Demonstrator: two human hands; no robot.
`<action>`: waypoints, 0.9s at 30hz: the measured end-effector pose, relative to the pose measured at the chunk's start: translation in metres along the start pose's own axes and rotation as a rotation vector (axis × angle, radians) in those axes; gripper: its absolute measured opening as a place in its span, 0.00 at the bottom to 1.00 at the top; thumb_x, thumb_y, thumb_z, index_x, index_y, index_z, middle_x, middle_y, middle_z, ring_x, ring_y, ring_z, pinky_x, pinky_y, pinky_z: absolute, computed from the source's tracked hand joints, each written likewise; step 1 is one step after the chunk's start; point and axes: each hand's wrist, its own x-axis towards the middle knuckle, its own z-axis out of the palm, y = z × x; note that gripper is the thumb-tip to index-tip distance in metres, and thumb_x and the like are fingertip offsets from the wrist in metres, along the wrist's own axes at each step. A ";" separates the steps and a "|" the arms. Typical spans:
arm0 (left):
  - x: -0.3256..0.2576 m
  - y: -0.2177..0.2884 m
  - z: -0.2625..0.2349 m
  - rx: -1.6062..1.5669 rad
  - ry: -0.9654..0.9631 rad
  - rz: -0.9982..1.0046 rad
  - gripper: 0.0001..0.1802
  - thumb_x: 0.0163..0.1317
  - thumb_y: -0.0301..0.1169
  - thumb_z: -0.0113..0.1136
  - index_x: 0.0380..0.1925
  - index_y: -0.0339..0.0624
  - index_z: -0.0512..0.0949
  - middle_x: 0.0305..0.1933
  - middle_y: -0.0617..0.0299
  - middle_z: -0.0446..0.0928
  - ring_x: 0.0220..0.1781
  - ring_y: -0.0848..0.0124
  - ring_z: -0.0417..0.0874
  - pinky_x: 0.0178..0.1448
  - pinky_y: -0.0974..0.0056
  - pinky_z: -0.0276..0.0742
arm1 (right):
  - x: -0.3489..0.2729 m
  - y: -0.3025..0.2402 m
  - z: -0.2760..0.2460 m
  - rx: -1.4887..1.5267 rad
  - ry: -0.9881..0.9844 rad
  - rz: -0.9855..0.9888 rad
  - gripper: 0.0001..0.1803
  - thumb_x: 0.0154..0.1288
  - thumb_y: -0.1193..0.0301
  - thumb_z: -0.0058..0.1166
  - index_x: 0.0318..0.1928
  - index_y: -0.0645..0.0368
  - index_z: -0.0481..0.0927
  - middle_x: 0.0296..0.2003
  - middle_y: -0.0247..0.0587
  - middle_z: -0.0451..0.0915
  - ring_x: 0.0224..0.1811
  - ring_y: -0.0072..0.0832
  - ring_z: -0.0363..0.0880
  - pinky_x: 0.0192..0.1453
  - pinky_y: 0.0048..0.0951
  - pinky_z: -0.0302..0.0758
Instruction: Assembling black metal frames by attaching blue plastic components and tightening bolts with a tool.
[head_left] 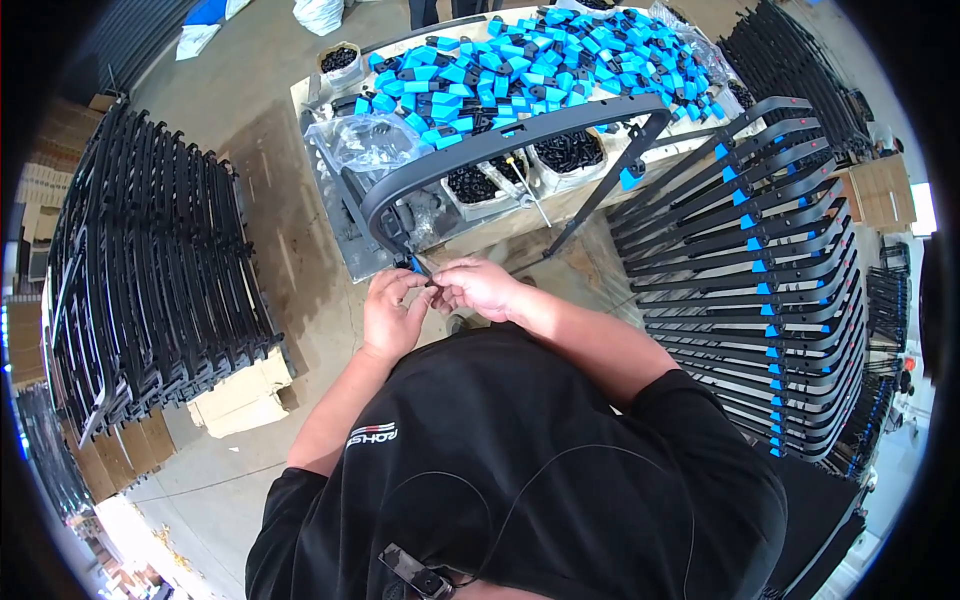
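A black curved frame [520, 136] stands in front of me, propped against the table's near side. Its left leg comes down to my two hands, where a small blue piece [416, 264] shows by the leg. My left hand [392, 312] is closed, thumb and fingers pinched just below that piece. Close beside it, my right hand [482, 288] is closed too, its fingertips meeting the left ones. Something small and dark lies between the fingertips, mostly hidden. Another blue piece [629, 179] sits on the frame's right leg.
The table [660, 152] bears a heap of blue and black plastic parts [520, 70], a clear plastic bag [375, 143], a screwdriver [528, 188] and boxes of small black parts [570, 152]. Black frames [165, 250] are stacked at left; more with blue pieces [760, 290] stand at right.
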 end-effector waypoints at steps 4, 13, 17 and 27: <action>0.003 -0.003 -0.001 -0.032 0.003 0.058 0.07 0.59 0.26 0.70 0.39 0.41 0.85 0.41 0.56 0.84 0.44 0.59 0.82 0.48 0.59 0.79 | -0.002 -0.007 -0.004 -0.037 -0.082 0.062 0.10 0.74 0.67 0.56 0.43 0.61 0.81 0.36 0.40 0.83 0.33 0.28 0.80 0.38 0.33 0.78; -0.002 -0.008 -0.001 -0.145 0.005 -0.183 0.07 0.69 0.28 0.62 0.41 0.37 0.84 0.39 0.51 0.83 0.42 0.55 0.84 0.49 0.56 0.79 | 0.021 -0.008 -0.003 -0.263 0.006 0.045 0.08 0.68 0.67 0.63 0.39 0.59 0.84 0.29 0.34 0.80 0.29 0.22 0.78 0.28 0.26 0.73; 0.010 -0.029 -0.002 0.051 0.003 -0.444 0.16 0.74 0.38 0.55 0.43 0.34 0.80 0.39 0.41 0.84 0.44 0.46 0.86 0.51 0.50 0.80 | 0.045 -0.011 0.003 -0.462 0.216 -0.048 0.09 0.67 0.68 0.63 0.40 0.61 0.85 0.26 0.33 0.80 0.24 0.20 0.75 0.27 0.23 0.72; 0.038 -0.024 -0.006 0.414 -0.431 -0.427 0.23 0.77 0.42 0.41 0.40 0.33 0.78 0.44 0.36 0.82 0.50 0.41 0.82 0.58 0.43 0.76 | 0.070 -0.002 -0.014 -1.067 0.195 -0.635 0.16 0.66 0.66 0.63 0.50 0.62 0.86 0.32 0.39 0.85 0.29 0.20 0.80 0.33 0.26 0.79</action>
